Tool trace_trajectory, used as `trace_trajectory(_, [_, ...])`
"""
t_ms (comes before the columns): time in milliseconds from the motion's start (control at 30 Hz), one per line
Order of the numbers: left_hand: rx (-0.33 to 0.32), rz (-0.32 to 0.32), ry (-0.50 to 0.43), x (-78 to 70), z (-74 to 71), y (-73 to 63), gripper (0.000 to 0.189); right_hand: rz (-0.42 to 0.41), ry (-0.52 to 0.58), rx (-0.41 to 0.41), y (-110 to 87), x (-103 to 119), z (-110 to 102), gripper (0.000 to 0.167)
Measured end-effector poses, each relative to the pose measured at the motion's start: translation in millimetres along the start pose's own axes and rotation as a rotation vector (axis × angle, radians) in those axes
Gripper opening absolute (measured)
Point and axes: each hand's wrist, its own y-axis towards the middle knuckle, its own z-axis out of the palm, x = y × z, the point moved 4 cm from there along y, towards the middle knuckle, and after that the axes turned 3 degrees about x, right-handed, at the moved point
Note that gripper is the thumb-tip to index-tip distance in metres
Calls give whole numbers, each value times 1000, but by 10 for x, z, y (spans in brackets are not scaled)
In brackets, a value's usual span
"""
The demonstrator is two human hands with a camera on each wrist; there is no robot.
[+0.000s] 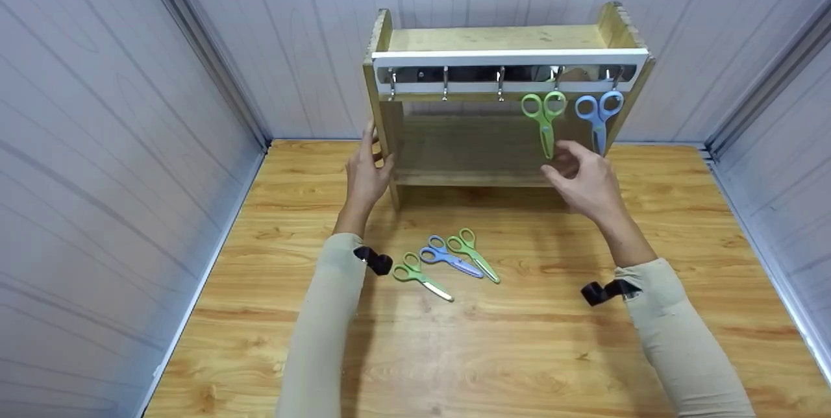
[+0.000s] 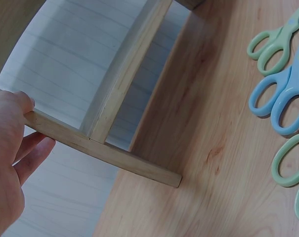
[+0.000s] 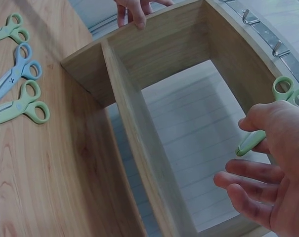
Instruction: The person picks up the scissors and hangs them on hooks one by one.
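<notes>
My left hand (image 1: 368, 171) grips the left side panel of a small wooden shelf (image 1: 493, 178), thumb on one side and fingers on the other. Green scissors (image 1: 545, 122) hang by a handle loop from a metal hook on the shelf's front rail. Just below and to the right of their tip is my right hand (image 1: 587, 178), thumb and fingers spread apart. In the right wrist view the hanging green scissors' tip (image 3: 248, 144) shows between thumb and loose fingers. Blue scissors (image 1: 598, 121) hang from the rightmost hook, their lower end close behind the right hand.
Left of the hanging scissors, the rail (image 1: 474, 74) has several bare hooks. On the wood-grain table (image 1: 506, 353) before the shelf lie green scissors (image 1: 419, 276), blue scissors (image 1: 451, 257) and another green pair (image 1: 474, 254). Pale panelled walls (image 1: 311, 35) stand behind and at both sides.
</notes>
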Motion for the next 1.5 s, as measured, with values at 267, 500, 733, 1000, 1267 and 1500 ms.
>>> trace_trajectory(267, [0,-11,3,-1,7,0,75,26,-20,21,-19,-67,17,52])
trace_trajectory(500, [-9,-1,-1,-24,5,-8,76,16,-17,17,-53,-81,25,51])
trace_trajectory(733, [-19,-12,18,-26,13,-7,75,23,-19,26,-91,-157,75,51])
trace_trajectory(1000, [-25,-31,14,-14,14,-2,74,21,-32,29,-107,-229,145,52])
trace_trajectory(1267, [-28,-10,25,-15,22,-11,73,55,-30,72,-161,-294,210,51])
trace_trajectory(1500, [-19,-9,12,-20,22,-6,72,43,-59,68,-229,-319,292,48])
